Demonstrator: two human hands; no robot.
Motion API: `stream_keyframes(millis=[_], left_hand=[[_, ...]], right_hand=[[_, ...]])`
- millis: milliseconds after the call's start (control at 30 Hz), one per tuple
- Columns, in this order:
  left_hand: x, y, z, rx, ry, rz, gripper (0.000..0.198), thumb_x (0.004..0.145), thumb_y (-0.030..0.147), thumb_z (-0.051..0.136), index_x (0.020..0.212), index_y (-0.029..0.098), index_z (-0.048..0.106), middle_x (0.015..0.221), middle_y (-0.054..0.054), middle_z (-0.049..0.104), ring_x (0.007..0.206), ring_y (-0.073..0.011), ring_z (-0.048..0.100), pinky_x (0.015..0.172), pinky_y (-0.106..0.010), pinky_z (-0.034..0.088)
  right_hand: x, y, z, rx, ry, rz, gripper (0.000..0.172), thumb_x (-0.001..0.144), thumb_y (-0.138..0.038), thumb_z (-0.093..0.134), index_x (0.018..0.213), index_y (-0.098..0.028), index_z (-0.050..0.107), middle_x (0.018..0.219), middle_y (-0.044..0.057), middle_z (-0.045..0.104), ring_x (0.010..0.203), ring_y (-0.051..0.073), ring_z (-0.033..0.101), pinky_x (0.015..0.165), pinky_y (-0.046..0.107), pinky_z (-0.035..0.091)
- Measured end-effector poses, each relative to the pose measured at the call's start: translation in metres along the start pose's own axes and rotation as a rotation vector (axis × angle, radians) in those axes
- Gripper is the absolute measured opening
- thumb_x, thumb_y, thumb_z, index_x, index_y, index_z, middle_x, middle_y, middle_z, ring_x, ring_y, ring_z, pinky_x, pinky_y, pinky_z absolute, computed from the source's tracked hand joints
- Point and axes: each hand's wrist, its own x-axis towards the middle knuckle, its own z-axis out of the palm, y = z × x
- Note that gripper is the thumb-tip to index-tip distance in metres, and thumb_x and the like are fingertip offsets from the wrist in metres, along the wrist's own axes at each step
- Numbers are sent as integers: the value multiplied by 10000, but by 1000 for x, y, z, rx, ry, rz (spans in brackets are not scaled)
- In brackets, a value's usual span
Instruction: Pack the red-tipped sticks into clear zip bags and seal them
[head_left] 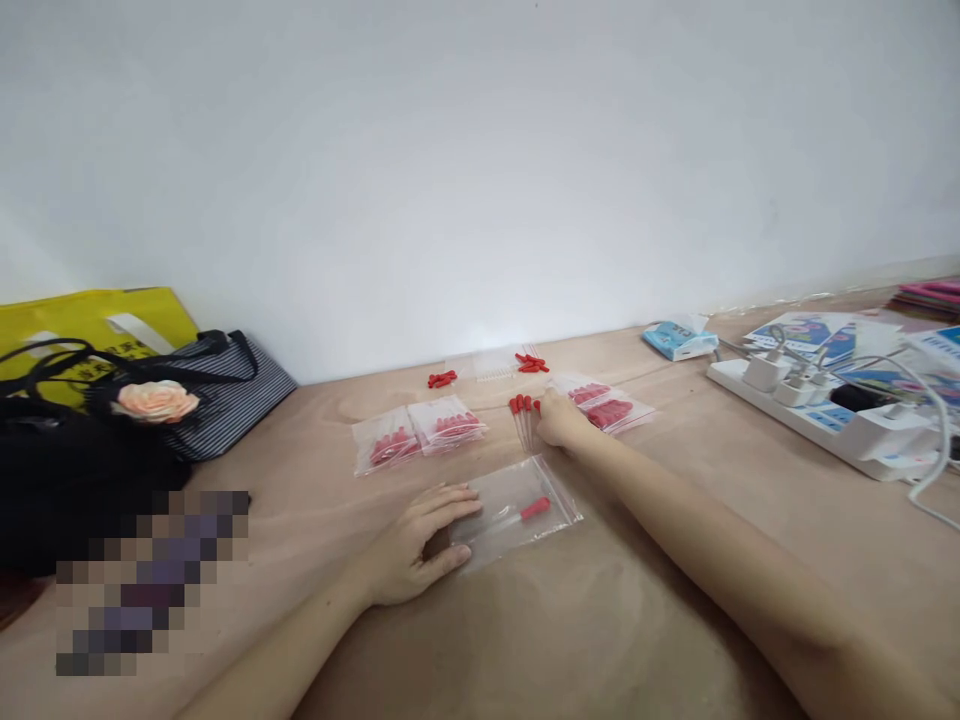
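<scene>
My left hand (pixel 424 545) lies on the table with its fingers apart, fingertips touching the left edge of a clear zip bag (pixel 495 515). Inside that bag rests one dropper with a red bulb (pixel 535 508). Farther off, my right hand (pixel 559 420) is closed at the right end of a row of red-bulbed glass droppers (pixel 519 405). Its fingertips are at the rightmost dropper, partly hidden behind the hand. Packed bags with several red bulbs lie on either side, a left pair (pixel 420 435) and a right pair (pixel 611 410) beside my right hand.
Loose red bulbs sit in a left pile (pixel 442 379) and a right pile (pixel 532 363) near the wall. A tissue pack (pixel 679 340), a power strip (pixel 795 410) with chargers and cables, and papers (pixel 810 335) are at right. Bags, one yellow (pixel 161 310), crowd the left.
</scene>
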Motion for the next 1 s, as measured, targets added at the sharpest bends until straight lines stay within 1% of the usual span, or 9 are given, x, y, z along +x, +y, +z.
stream_keyframes(millis=[67, 133, 200, 300, 433, 600, 800, 900, 1000], left_hand=[[0, 0, -1, 2, -8, -1, 419, 844, 367, 474, 1244, 245, 436, 1310, -53, 457, 1241, -242, 364, 1043, -451, 276], [0, 2, -2, 5, -22, -18, 424, 846, 368, 471, 1249, 244, 428, 1321, -53, 444, 1244, -242, 359, 1046, -457, 269], [1, 5, -4, 11, -41, -36, 430, 845, 368, 470, 1252, 239, 422, 1326, -58, 438, 1248, -244, 353, 1045, -464, 268], [3, 7, -5, 14, -55, -51, 428, 845, 371, 467, 1248, 233, 424, 1324, -64, 440, 1251, -249, 346, 1041, -474, 267], [4, 7, -5, 21, -62, -53, 427, 847, 371, 463, 1248, 232, 420, 1327, -65, 436, 1250, -244, 347, 1044, -470, 262], [4, 6, -4, 29, -61, -61, 433, 848, 373, 460, 1252, 226, 413, 1330, -67, 432, 1251, -242, 345, 1042, -462, 269], [3, 4, -3, 19, -36, -43, 437, 844, 373, 469, 1257, 241, 409, 1328, -60, 436, 1247, -243, 352, 1039, -454, 277], [3, 5, -3, 18, -26, -42, 441, 841, 375, 474, 1257, 246, 408, 1323, -58, 443, 1240, -247, 362, 1035, -457, 281], [4, 6, -3, 38, -22, -54, 457, 837, 389, 473, 1265, 246, 398, 1329, -60, 436, 1236, -249, 369, 1032, -457, 287]], right_hand=[[-10, 2, -8, 2, 11, -29, 321, 687, -78, 494, 1008, -74, 506, 943, 197, 569, 845, 275, 573, 691, 333, 408], [-25, 9, -18, 90, 39, -106, 417, 722, -119, 472, 1134, -75, 425, 884, 142, 571, 773, 226, 568, 675, 317, 409], [-40, 20, -26, 299, 79, -157, 535, 763, -169, 432, 1265, -90, 267, 746, 50, 548, 653, 169, 543, 619, 290, 414], [-59, 37, -26, 647, 138, -94, 580, 786, -250, 419, 1297, -161, 158, 649, -40, 466, 482, 106, 463, 489, 246, 396], [-71, 45, -11, 917, 222, 13, 550, 774, -318, 451, 1239, -216, 175, 660, -64, 426, 420, 82, 438, 405, 230, 386], [-73, 41, 5, 1021, 238, 29, 554, 755, -337, 486, 1204, -237, 177, 689, -58, 431, 448, 89, 472, 416, 244, 420], [-74, 40, 5, 1084, 310, 75, 543, 746, -359, 497, 1173, -249, 180, 692, -55, 427, 433, 85, 450, 399, 247, 415], [-76, 37, 6, 1138, 267, 77, 523, 735, -388, 511, 1133, -261, 197, 703, -55, 455, 461, 93, 477, 436, 262, 444], [-79, 31, 8, 1249, 151, 84, 450, 731, -434, 507, 1050, -258, 243, 718, -47, 500, 531, 109, 536, 533, 295, 482]])
